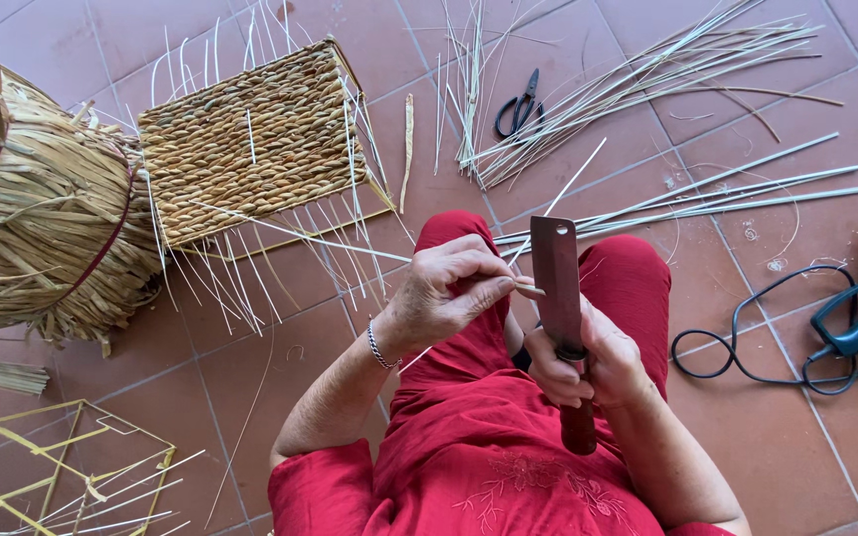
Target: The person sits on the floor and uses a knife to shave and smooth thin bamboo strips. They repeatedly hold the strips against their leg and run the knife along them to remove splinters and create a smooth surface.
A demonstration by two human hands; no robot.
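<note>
A tiled floor (747, 437) spreads beneath me. At far left sits a big bundle of dried straw (32, 199), and just beside it a half-woven basket (250, 144) with loose stakes sticking out. Split cane strips (647, 69) lie fanned ahead, black scissors (518, 104) among them. Over my red-clad lap, my right hand (588, 362) is clenched around the handle of a flat cleaver (556, 283), blade pointing away. My left hand (444, 293) pinches a thin cane strip (558, 194) against the blade's edge.
</note>
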